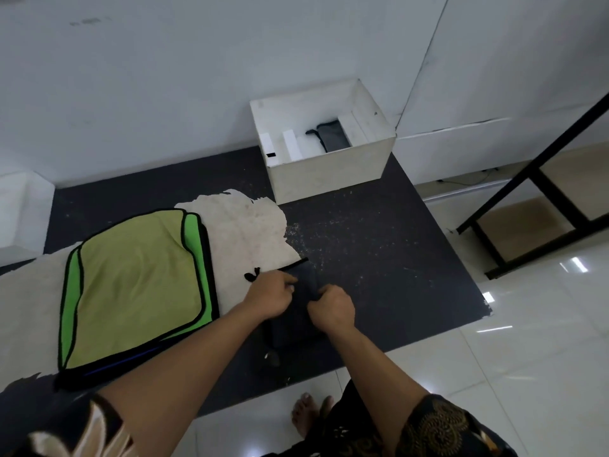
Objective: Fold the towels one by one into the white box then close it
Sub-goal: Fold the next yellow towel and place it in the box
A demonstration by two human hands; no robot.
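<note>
A dark speckled mat (379,252) lies on a glossy pale tile floor (527,357) and runs up to a plain white wall (164,77). The white box (329,169) stands on the mat's far edge against that wall. Its top is open, and a grey towel (333,135) lies inside between white upright panels (290,143).

In front of the box and to its left, a torn cream sheet (250,225) with ragged edges covers part of the mat. On it rests a flat stack of green towels (138,285) with rounded corners and black piping, the top one a duller yellow-green. A white block (19,212) sits far left of the box, by the wall.

Straight in front of the box, well apart from it, a dark towel (308,278) lies partly folded on the bare mat and is hard to tell from it. The left hand (268,298) reaches onto the towel's left side, and I cannot tell whether it pinches or only presses. The right hand (333,308) is curled tight on a fold of the same towel, close beside the left hand.

Bare mat lies open between the hands and the box. Right of the box a black metal frame (543,186) slants down to the tiles, beyond the mat's chipped right edge. A bare foot (304,413) stands on the tiles near the mat's front edge.
</note>
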